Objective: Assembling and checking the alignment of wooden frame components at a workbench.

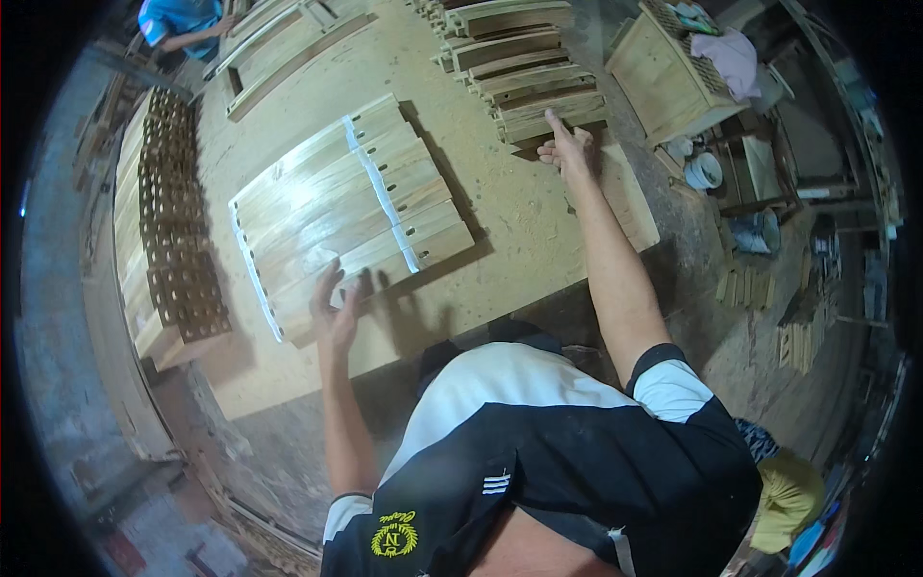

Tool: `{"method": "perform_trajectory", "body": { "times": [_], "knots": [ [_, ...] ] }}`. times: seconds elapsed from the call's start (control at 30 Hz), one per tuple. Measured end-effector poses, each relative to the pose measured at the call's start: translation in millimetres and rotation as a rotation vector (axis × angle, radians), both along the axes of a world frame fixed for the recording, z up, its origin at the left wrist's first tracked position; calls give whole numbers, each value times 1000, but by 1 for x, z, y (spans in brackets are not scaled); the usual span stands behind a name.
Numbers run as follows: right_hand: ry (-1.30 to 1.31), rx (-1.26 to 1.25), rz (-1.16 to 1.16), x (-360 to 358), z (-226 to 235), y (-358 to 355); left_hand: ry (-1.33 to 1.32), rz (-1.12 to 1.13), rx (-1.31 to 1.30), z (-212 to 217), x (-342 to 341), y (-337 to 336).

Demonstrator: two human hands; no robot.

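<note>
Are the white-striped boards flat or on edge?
Flat: the boards show their broad faces side by side on the table, near the left hand.

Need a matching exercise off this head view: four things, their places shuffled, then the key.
1. left hand
2. right hand
3. pink cloth
4. holed wooden stack

A. draped over the wooden box
B. along the left side of the table
C. by the near edge of the flat boards
D. at the near end of the row of wooden pieces

Pairs: 1-C, 2-D, 3-A, 4-B
</note>
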State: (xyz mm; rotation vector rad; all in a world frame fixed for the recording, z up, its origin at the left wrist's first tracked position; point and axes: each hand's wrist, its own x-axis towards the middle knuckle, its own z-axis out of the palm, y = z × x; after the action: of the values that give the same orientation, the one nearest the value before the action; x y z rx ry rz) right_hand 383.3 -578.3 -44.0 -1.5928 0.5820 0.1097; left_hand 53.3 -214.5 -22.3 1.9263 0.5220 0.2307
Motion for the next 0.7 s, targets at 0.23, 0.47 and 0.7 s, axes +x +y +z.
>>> {"method": "perform_trajectory", "body": {
  "times": [0.23, 0.47, 0.7],
  "knots": [
    [-260, 598, 462, -52, -14, -39, -70, -70, 87, 32, -26, -94],
    [-40, 1031, 864, -93, -107, -73, -18, -115, -638, 48, 37, -144],
    [-598, 401, 1339, -101, -33, -10, 214, -330, -750, 112, 140, -167]
  ]
}}
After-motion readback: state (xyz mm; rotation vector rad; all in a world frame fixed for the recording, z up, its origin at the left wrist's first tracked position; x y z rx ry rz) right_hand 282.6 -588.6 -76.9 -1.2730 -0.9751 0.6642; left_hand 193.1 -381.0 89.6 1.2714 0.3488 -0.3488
